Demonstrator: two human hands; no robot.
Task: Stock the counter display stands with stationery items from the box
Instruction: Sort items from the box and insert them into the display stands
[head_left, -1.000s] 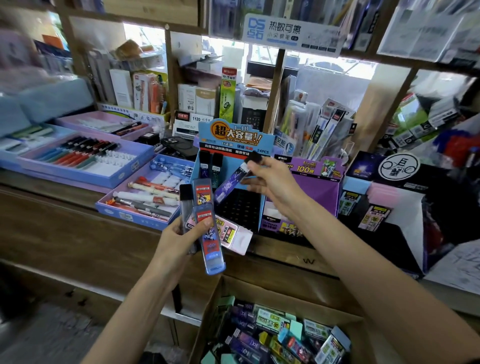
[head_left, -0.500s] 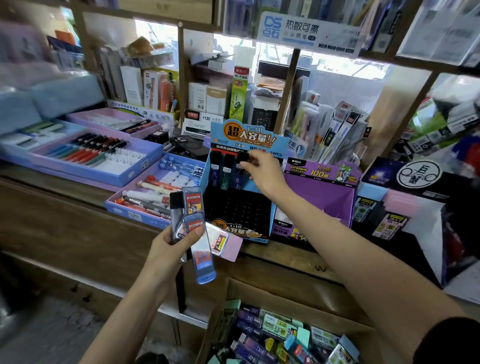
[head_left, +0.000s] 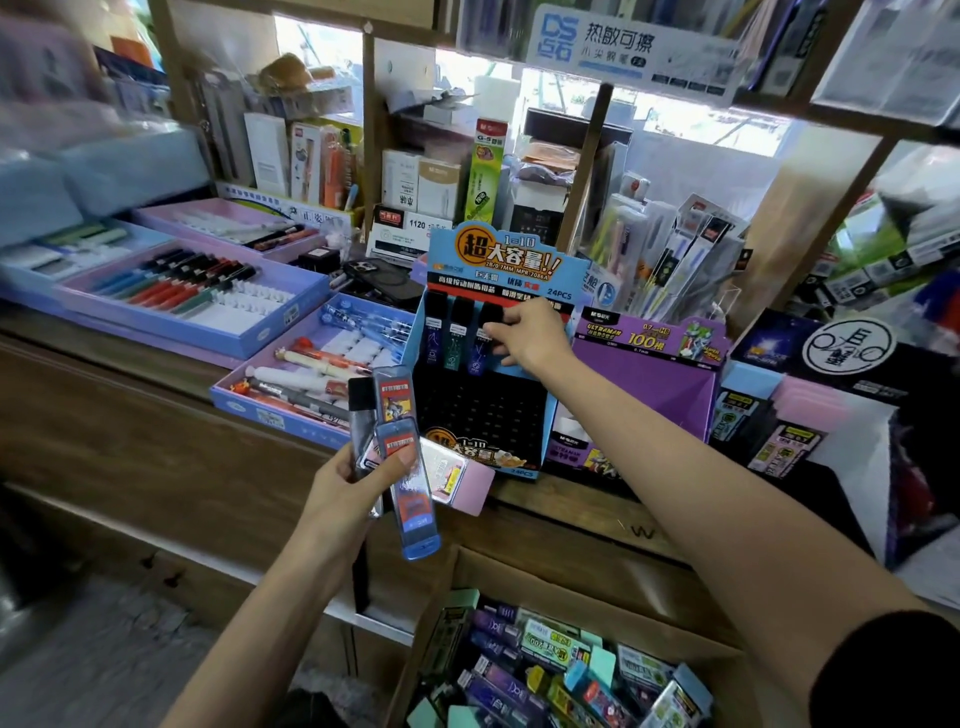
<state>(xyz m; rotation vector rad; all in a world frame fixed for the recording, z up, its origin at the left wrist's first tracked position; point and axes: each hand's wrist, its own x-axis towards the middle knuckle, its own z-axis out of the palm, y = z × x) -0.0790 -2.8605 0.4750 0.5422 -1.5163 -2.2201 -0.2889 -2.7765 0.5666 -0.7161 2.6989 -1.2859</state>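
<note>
A blue counter display stand (head_left: 483, 415) with a black slotted face stands on the wooden counter. Three dark lead cases fill its top row. My right hand (head_left: 524, 335) pinches the third lead case (head_left: 480, 345) as it sits in its slot. My left hand (head_left: 358, 478) is lower, in front of the counter edge, gripping a fan of several lead cases (head_left: 402, 457): blue ones, a dark one and a pink one. The open cardboard box (head_left: 582, 577) on the floor below holds many more stationery packs.
A purple display stand (head_left: 649, 384) sits right of the blue one. Purple pen trays (head_left: 208, 322) lie on the counter to the left. Shelves packed with boxes and pen packs rise behind. A black phone (head_left: 384, 283) lies behind the blue stand.
My right hand carried a purple lead case up to the stand and set it into the third slot of the top row. The left hand dropped slightly with its cases.
</note>
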